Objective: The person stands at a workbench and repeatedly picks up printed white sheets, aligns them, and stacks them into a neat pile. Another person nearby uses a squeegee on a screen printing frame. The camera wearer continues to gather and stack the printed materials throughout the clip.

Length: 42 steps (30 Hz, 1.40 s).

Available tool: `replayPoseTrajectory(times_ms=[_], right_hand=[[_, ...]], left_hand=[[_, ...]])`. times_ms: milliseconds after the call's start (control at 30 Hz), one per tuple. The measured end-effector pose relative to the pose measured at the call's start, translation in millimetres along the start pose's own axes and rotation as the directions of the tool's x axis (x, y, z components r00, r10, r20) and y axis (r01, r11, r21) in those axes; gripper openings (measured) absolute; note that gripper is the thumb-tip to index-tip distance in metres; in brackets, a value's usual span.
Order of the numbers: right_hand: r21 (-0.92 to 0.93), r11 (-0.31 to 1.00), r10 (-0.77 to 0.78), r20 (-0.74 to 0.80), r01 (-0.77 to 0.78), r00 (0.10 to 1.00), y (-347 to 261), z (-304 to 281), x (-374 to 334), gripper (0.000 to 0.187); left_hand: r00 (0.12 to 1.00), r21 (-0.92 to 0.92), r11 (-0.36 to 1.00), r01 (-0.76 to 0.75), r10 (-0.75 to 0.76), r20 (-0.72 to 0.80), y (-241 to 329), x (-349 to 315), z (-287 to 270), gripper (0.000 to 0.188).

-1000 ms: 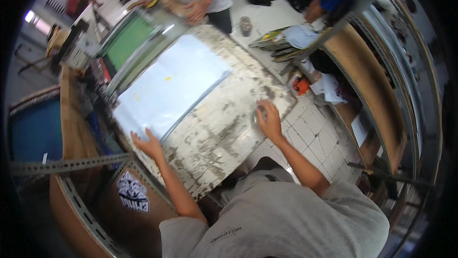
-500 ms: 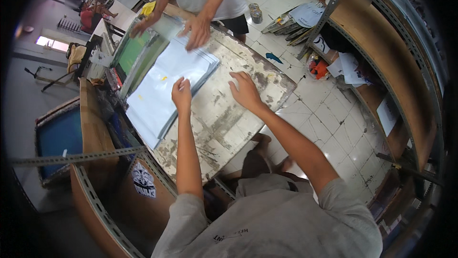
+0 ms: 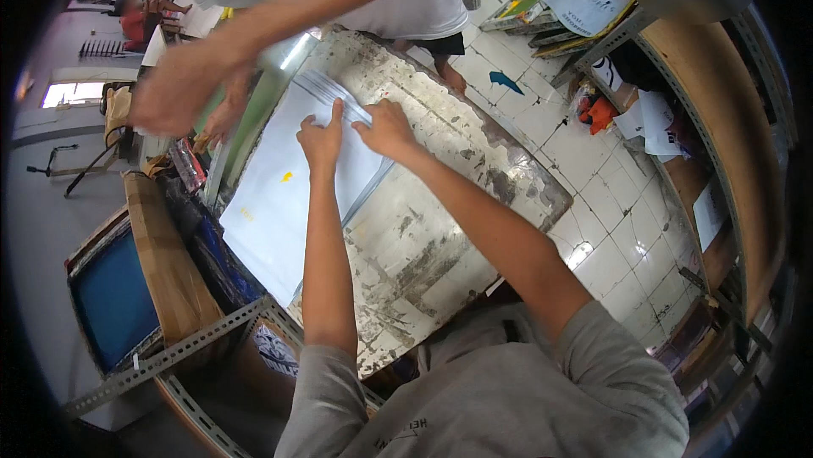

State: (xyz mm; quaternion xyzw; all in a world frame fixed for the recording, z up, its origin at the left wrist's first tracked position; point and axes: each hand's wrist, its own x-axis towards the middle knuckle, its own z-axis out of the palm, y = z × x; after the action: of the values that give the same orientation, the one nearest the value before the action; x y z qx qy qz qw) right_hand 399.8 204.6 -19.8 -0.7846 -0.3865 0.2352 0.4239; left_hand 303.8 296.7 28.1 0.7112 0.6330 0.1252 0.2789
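A stack of thin white sheets (image 3: 271, 174) with small yellow marks lies on a worn, stained board (image 3: 423, 263). My left hand (image 3: 322, 143) rests on the stack's far part, its thumb and fingers apart. Close beside it, my right hand (image 3: 389, 129) touches the stack's right edge with thumb and forefinger spread. Between and beyond my hands the sheets' layered far edge shows; whether my fingertips pinch any layer is hard to make out. Across the board, a co-worker's blurred hand (image 3: 190, 85) passes over a green screen frame (image 3: 254, 123), with their other hand (image 3: 227, 111) lower, near it.
A metal shelf with curved-looking wooden boards (image 3: 703, 111) stands at the right, holding papers and an orange item (image 3: 602, 115). Left are a blue screen frame (image 3: 114, 297) and a brown cardboard piece (image 3: 165, 263). A perforated metal bar (image 3: 169, 356) crosses the lower left.
Both my hands have moved farther forward and closer together, the right one from over the bare board to the stack's edge. The co-worker's hands have left the sheets and shifted left.
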Motion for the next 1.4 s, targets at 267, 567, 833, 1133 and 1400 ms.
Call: replayPoseTrajectory(times_ms=[267, 567, 833, 1133, 1400], right_hand=[[-0.051, 0.976, -0.218, -0.133, 0.213, 0.967, -29, -7, -18, 0.028], [0.041, 0.949, -0.309, -0.092, 0.314, 0.947, -51, -4, -32, 0.025], [0.029, 0.985, -0.166, -0.148, 0.172, 0.975, -28, 2, 10, 0.022], [-0.071, 0.996, -0.061, -0.067, 0.056, 0.996, -39, 12, 9, 0.026], [-0.141, 0.954, -0.266, 0.016, 0.266, 0.964, -55, 17, -5, 0.016]], left_hand=[[0.996, -0.067, 0.993, 0.092, -0.090, 0.028, 12, 17, 4, 0.101], [0.984, -0.508, 0.846, 0.165, -0.106, 0.144, -27, 22, -12, 0.044], [0.992, -0.346, 0.938, -0.005, -0.038, -0.117, -15, 3, -13, 0.042], [0.998, -0.314, 0.948, 0.043, -0.029, 0.047, -30, 14, -19, 0.026], [0.997, -0.114, 0.993, 0.019, -0.028, -0.077, -24, 23, -13, 0.053]])
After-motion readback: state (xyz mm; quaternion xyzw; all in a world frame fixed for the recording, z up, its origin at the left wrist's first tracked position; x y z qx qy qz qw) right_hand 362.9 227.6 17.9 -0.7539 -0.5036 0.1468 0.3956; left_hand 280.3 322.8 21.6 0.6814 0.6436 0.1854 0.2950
